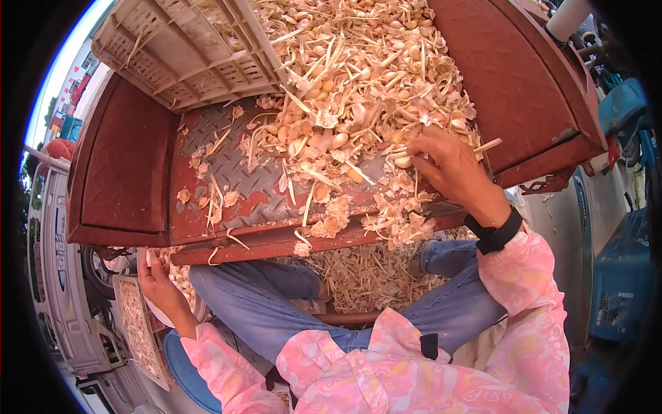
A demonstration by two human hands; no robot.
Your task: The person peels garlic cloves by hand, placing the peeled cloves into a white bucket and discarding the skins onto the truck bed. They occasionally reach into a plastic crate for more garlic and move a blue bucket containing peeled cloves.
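Observation:
A heap of garlic cloves with dry skins and stalks [345, 90] covers much of a red metal truck bed. My right hand [452, 165] is at the heap's near right edge, fingers curled and pinched at a pale garlic clove [403, 161]. Low on the left, my left hand [160, 283] is beside the bed's front corner, with a small whitish clove [149, 258] at its fingertips. Just beyond that hand, a round container of cloves [181, 276] is partly hidden by the hand and the bed's edge.
A pale plastic crate [186, 52] leans tilted at the bed's back left. Red side panels [524, 76] flank the bed. Garlic waste [372, 276] lies on the ground between my legs. A tray of scraps [141, 331] and a blue round tub [183, 372] are at left.

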